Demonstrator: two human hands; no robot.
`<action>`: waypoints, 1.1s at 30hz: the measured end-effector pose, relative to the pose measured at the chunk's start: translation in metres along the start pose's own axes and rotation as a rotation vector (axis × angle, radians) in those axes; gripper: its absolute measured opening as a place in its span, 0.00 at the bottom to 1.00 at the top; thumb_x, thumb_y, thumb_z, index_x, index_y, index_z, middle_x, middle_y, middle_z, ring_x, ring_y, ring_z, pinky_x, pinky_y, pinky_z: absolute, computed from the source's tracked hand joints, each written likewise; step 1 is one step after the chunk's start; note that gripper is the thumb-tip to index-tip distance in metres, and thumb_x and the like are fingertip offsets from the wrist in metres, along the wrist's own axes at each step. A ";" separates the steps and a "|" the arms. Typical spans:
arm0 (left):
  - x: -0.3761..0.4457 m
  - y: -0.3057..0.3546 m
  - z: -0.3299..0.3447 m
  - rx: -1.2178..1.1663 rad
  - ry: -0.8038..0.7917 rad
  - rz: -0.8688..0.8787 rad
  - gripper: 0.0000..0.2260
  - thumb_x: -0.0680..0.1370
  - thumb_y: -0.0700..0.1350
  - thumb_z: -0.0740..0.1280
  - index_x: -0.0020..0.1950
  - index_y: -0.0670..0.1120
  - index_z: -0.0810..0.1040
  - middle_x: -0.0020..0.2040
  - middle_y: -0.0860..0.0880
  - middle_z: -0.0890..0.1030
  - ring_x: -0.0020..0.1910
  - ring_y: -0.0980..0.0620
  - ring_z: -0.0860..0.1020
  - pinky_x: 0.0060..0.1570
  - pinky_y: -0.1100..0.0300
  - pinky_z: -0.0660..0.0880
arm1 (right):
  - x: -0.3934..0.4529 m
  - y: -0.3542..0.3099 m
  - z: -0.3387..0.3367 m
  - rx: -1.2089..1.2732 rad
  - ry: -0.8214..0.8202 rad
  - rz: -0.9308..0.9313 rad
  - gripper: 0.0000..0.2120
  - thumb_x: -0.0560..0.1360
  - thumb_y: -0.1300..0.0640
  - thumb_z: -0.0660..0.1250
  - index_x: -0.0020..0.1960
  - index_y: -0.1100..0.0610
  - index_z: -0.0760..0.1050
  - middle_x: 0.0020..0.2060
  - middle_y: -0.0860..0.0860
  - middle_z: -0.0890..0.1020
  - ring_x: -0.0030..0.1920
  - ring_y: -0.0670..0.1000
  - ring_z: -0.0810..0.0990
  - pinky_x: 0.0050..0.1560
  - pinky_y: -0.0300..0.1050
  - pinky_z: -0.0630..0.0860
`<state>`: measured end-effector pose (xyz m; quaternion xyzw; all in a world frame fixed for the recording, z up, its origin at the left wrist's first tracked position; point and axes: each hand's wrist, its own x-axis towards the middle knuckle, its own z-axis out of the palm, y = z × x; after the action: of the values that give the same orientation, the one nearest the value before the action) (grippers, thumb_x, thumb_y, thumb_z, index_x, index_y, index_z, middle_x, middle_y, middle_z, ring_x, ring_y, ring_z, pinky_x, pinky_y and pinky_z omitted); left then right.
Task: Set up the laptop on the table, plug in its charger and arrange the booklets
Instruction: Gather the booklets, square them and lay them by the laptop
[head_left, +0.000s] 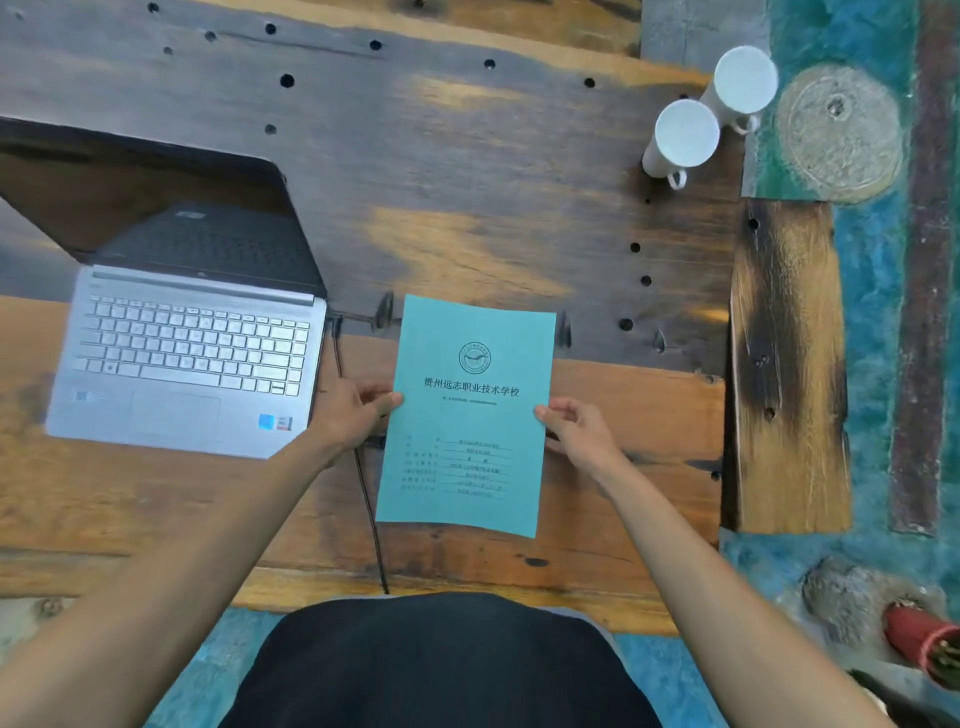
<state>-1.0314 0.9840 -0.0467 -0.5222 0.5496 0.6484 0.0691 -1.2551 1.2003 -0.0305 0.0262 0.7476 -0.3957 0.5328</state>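
My left hand (353, 415) and right hand (576, 431) each pinch a side edge of the teal booklet (467, 415), held just right of the open laptop (182, 358); the charger cable (370, 509) runs between them.

Soft even daylight, faint shadows, slight overall blur, wide-angle bending at edges, laptop screen (156, 197) reflecting.

laptop (187, 358) left of booklet (467, 415), on table (467, 182)

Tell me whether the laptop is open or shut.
Open. The laptop has its lid raised, with the dark screen tilted back and the silver keyboard and trackpad fully exposed on the table.
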 end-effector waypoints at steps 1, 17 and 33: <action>0.001 -0.001 0.000 0.023 0.004 0.011 0.12 0.82 0.37 0.65 0.63 0.37 0.81 0.59 0.41 0.84 0.62 0.40 0.81 0.65 0.42 0.76 | 0.003 0.001 0.001 0.000 0.005 0.008 0.02 0.81 0.62 0.68 0.50 0.56 0.78 0.45 0.50 0.84 0.40 0.40 0.86 0.38 0.31 0.79; 0.002 -0.010 0.002 0.268 0.089 0.114 0.11 0.82 0.43 0.66 0.54 0.39 0.86 0.49 0.42 0.87 0.47 0.44 0.84 0.47 0.52 0.78 | 0.016 0.020 0.011 -0.114 0.252 -0.003 0.07 0.76 0.57 0.75 0.50 0.58 0.80 0.45 0.52 0.84 0.50 0.53 0.84 0.54 0.58 0.84; -0.060 0.022 0.033 1.047 0.160 0.607 0.35 0.79 0.58 0.65 0.82 0.58 0.53 0.84 0.51 0.47 0.82 0.40 0.46 0.74 0.38 0.60 | -0.058 0.012 0.013 -0.718 0.465 -0.408 0.29 0.79 0.38 0.64 0.75 0.50 0.69 0.77 0.52 0.68 0.77 0.56 0.64 0.72 0.58 0.66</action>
<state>-1.0390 1.0303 0.0082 -0.2863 0.9231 0.2417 0.0872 -1.2144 1.2226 0.0091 -0.2193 0.9264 -0.1923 0.2379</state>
